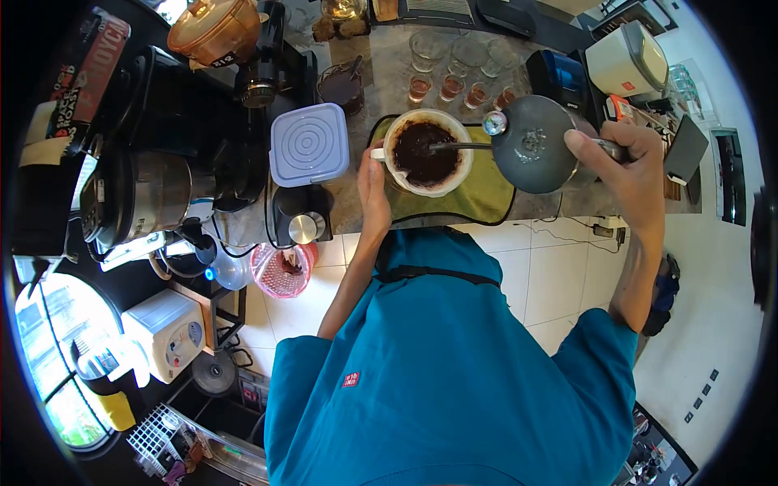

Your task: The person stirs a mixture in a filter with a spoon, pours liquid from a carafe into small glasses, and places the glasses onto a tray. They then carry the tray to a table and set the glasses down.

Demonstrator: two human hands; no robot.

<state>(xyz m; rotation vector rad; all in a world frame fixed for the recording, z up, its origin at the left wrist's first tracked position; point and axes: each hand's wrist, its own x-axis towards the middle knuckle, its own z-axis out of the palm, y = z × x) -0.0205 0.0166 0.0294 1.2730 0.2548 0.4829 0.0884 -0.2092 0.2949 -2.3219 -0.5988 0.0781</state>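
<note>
My right hand [622, 166] is wrapped round the handle of a dark grey gooseneck kettle [527, 162]. The kettle's thin spout reaches left over a white coffee dripper [460, 168], its tip above the dark wet coffee grounds [421, 158] inside. At the dripper's left side, my left hand [373, 194] has its fingers closed on the small white handle [378, 154]. Under the dripper lies an olive green cloth [490, 190] with a dark edge. Whatever vessel stands beneath the dripper is hidden from above.
Behind the dripper stand several small glasses [451, 87] of reddish-brown liquid and larger clear glasses [427, 50]. A lidded container [309, 146] and a dark-filled jar [340, 87] stand left. The counter's front edge is close to my body; a pink basket [284, 271] sits below.
</note>
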